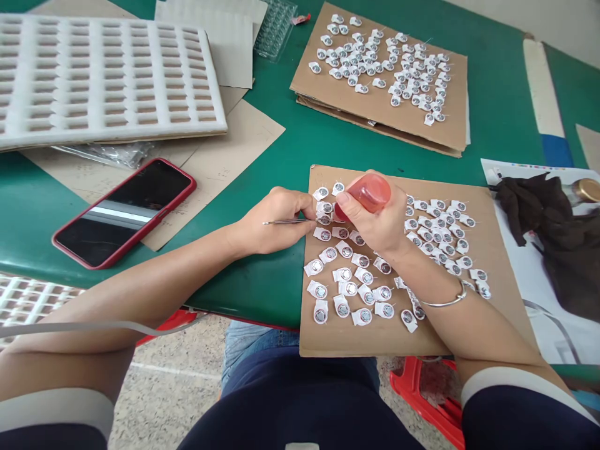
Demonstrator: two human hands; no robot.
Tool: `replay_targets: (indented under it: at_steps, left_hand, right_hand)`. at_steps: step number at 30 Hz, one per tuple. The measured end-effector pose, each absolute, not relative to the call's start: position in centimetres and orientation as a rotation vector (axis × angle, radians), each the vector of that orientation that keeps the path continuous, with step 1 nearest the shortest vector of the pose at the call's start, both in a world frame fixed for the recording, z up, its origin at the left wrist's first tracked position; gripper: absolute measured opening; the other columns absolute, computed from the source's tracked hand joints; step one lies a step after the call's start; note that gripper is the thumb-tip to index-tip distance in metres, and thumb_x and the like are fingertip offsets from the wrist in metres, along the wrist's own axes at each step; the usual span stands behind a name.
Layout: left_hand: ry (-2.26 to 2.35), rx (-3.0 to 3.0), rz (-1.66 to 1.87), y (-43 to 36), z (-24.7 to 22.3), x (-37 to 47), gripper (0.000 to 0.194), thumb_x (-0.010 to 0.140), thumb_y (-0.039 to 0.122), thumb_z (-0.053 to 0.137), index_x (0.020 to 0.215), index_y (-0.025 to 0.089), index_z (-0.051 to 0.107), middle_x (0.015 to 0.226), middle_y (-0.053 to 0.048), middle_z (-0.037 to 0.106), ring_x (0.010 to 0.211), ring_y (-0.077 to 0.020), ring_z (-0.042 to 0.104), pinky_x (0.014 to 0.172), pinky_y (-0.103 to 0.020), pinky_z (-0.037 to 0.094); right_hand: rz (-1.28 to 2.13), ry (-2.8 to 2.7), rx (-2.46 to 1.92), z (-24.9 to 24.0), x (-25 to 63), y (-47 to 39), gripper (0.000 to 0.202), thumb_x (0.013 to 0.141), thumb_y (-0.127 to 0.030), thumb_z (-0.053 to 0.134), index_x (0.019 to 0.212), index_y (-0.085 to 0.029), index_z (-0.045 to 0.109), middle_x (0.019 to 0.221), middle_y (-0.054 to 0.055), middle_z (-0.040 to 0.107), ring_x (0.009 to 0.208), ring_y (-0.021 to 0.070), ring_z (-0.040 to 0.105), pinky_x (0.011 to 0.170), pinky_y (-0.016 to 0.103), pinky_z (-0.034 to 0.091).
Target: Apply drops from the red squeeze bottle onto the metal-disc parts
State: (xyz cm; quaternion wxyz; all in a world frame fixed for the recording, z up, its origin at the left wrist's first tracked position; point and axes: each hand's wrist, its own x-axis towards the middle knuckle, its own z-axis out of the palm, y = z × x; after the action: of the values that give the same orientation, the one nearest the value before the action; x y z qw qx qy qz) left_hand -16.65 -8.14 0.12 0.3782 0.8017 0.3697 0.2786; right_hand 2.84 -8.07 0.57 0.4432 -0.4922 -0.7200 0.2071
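My left hand (281,220) is closed around thin metal tweezers (285,221), at the left edge of a cardboard sheet (375,347). My right hand (382,219) grips a squeeze bottle of red liquid (372,192), tilted with its lower end toward the left over the sheet. Small round metallic parts on white tabs (347,288) lie in loose rows across the cardboard. The tweezer tips, near the parts by my left fingers, are partly hidden, as is the bottle's nozzle.
A second cardboard stack (309,81) with similar parts lies at the back. At left are a white slotted foam tray (107,78) and a red-cased phone (124,212). Dark cloth (557,244) and a gold-capped jar (585,190) lie at right. A cable (94,326) crosses my left arm.
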Motion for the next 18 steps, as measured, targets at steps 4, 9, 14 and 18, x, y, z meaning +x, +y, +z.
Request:
replay_targets:
  at_steps: [4, 9, 14, 18]
  left_hand:
    - [0.949, 2.051, 0.711, -8.13, 0.13, -16.67, 0.008, 0.072, 0.009, 0.057, 0.065, 0.014, 0.057, 0.07, 0.001, 0.063, 0.059, -0.0076, 0.056, 0.054, -0.017, 0.041]
    - [0.945, 2.055, 0.716, -8.09, 0.11, -16.68, 0.008, 0.072, 0.009, 0.057, 0.065, 0.014, 0.057, 0.07, 0.002, 0.064, 0.059, -0.0075, 0.056, 0.055, -0.017, 0.041]
    - [0.944, 2.064, 0.724, -8.1, 0.09, -16.65, 0.009, 0.071, 0.007, 0.057, 0.065, 0.013, 0.058, 0.07, 0.002, 0.064, 0.06, -0.0075, 0.057, 0.055, -0.017, 0.041]
    - [0.949, 2.066, 0.729, -8.13, 0.07, -16.64, 0.008, 0.071, 0.008, 0.058, 0.065, 0.013, 0.058, 0.07, 0.002, 0.065, 0.059, -0.0074, 0.057, 0.056, -0.017, 0.041]
  right_hand:
    - [0.509, -1.799, -1.214, 0.47, 2.83, -8.15, 0.027, 0.074, -0.048, 0.064, 0.071, -0.023, 0.055, 0.071, 0.002, 0.058, 0.066, 0.0167, 0.054, 0.067, 0.038, 0.05]
    - [0.513, -1.795, -1.206, 0.46, 2.81, -8.23, 0.024, 0.075, -0.045, 0.064, 0.072, -0.023, 0.055, 0.071, 0.002, 0.058, 0.066, 0.0166, 0.054, 0.066, 0.038, 0.049]
    - [0.516, -1.788, -1.203, 0.54, 2.8, -8.24, 0.023, 0.075, -0.044, 0.064, 0.071, -0.023, 0.055, 0.071, 0.003, 0.058, 0.066, 0.0168, 0.054, 0.067, 0.038, 0.048]
    - [0.513, -1.783, -1.194, 0.62, 2.77, -8.25, 0.024, 0.074, -0.044, 0.065, 0.07, -0.023, 0.055, 0.07, 0.003, 0.059, 0.065, 0.0168, 0.054, 0.065, 0.037, 0.048]
